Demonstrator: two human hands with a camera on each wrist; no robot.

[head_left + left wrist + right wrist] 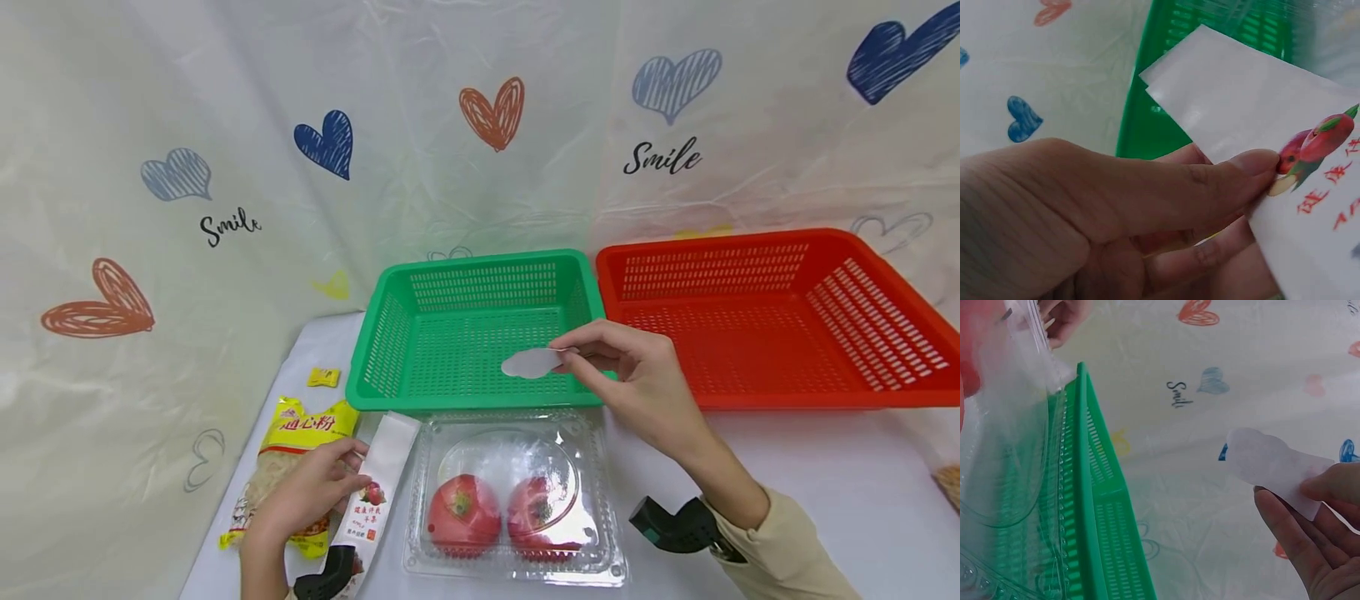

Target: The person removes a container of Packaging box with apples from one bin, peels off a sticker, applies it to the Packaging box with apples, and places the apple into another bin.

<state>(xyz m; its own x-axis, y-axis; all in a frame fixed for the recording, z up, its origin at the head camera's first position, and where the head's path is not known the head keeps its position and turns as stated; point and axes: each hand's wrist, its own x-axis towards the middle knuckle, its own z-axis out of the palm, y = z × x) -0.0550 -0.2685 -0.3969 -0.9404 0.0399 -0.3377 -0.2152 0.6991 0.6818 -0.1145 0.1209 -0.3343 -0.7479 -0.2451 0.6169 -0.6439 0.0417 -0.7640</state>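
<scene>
My left hand [311, 492] pinches the white packet [378, 492] at lower left; my right hand [637, 383] pinches a paper label [531, 363] over the green basket [390, 333] mid-frame

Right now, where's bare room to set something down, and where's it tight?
Free: the red basket floor, the green basket floor under the right hand, and bare table right of the clear tomato box. Crowded: front left, where the left hand pinches a white packet beside the yellow pasta bag.
</scene>
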